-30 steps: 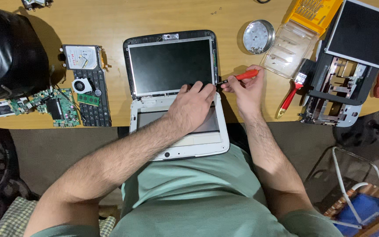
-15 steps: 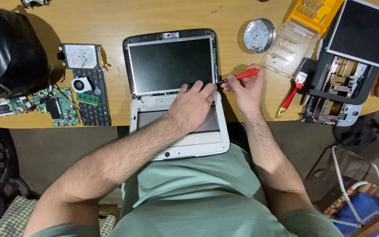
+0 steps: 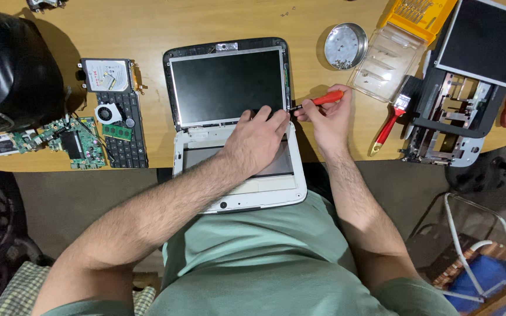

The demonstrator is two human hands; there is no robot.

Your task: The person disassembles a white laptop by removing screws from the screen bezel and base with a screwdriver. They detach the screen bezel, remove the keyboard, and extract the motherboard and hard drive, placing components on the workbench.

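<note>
A small white laptop (image 3: 206,134) lies open on the wooden table (image 3: 147,23), its dark screen (image 3: 226,85) flat and its lower half hanging over the table's edge above my lap. My left hand (image 3: 259,140) presses on the laptop's base near the right hinge. Beside that hinge, my right hand (image 3: 329,114) grips a red-handled screwdriver (image 3: 323,98), with the tip pointing left at the screen's right lower corner.
Left of the laptop lie a removed keyboard (image 3: 127,126) with a fan and hard drive (image 3: 108,75) on it, a green circuit board (image 3: 77,143) and a black bag (image 3: 7,70). To the right: a round metal dish (image 3: 346,45), clear plastic case (image 3: 385,61), red brush (image 3: 389,120), another dismantled laptop (image 3: 458,111).
</note>
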